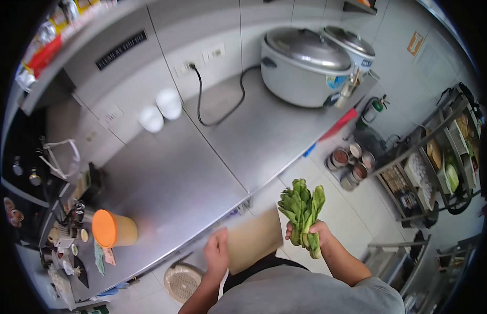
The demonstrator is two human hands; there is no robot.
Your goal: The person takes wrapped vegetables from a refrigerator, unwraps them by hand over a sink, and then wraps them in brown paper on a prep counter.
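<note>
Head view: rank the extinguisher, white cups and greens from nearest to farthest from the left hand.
1. Greens: in the right hand.
2. White cups: at the back of the counter.
3. Extinguisher: beyond the counter's right end.

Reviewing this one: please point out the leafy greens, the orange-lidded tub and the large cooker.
Leafy greens (302,213): head view, on the middle of the bunch.
Orange-lidded tub (108,228): head view, on its lid.
Large cooker (303,77): head view, on its grey body below the lid.
</note>
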